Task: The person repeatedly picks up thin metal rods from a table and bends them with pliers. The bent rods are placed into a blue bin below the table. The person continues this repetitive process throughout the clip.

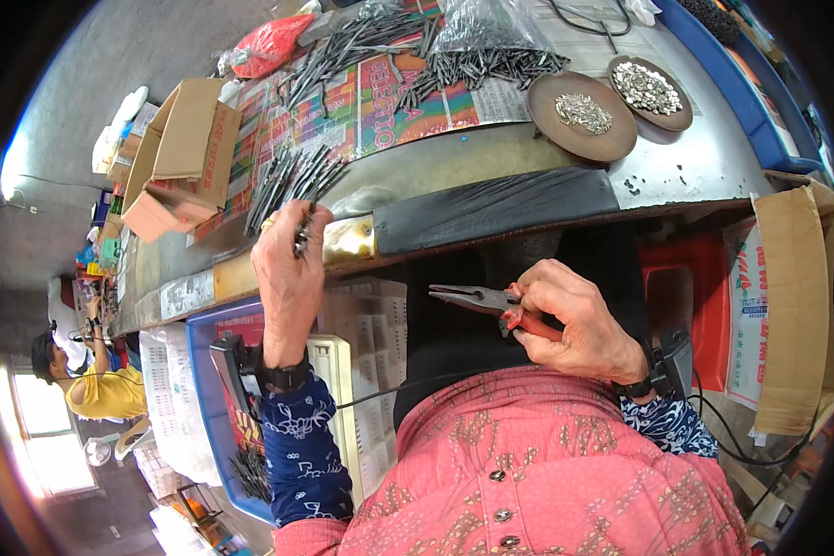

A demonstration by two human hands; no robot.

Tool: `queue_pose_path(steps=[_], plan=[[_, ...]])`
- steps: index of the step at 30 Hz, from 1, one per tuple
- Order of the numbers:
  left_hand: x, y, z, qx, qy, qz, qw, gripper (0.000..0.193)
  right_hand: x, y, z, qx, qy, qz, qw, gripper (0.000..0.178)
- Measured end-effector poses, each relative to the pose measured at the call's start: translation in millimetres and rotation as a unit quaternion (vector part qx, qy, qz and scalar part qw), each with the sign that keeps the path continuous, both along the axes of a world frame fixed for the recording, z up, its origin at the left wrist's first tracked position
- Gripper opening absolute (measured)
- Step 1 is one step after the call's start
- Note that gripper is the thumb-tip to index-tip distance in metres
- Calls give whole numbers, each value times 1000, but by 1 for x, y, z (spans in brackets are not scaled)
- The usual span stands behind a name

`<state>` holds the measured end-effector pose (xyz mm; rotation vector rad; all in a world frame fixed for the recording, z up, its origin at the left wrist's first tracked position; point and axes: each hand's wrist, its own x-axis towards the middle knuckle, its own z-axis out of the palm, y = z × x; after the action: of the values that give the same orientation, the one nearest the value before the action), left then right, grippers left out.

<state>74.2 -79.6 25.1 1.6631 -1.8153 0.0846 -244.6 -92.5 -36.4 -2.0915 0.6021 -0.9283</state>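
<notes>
My right hand is wrapped round the red handles of a pair of pliers, held over my lap with the jaws pointing left. At the table's near edge, the fingers of my left hand are closed on some thin black stick-like pieces; the fingers partly hide them, so their exact kind is unclear. Just beyond that hand lies a loose bunch of similar thin black pieces. To the right on the table are two round brown dishes: one holds small silvery pins, the other small silvery bits.
Large piles of black pieces and a clear plastic bag lie farther back. An open cardboard box stands on the left. Below the table edge are a blue crate and a red stool. Another person works far left.
</notes>
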Motion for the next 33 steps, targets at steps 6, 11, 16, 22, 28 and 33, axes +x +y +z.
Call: queue_pose_path(steps=[6,11,16,22,28,33], plan=[[19,-24,-11,81,120,99,985,17,4,-3,-4,-2,-23,-15,1000,16],[26,-37,-13,22,17,21,999,19,5,-6,-7,5,-9,-14,1000,16],[29,-45,-18,17,-136,64,989,33,5,-7,-9,8,-8,-12,1000,15],[24,-44,-25,2,-173,72,982,42,3,-7,-10,3,-1,-7,1000,24],[21,-41,-23,16,-174,71,982,43,4,-5,-9,9,-11,-14,1000,16],[13,-38,-18,-37,-104,42,993,41,4,-2,-4,-14,-11,-21,1000,16]])
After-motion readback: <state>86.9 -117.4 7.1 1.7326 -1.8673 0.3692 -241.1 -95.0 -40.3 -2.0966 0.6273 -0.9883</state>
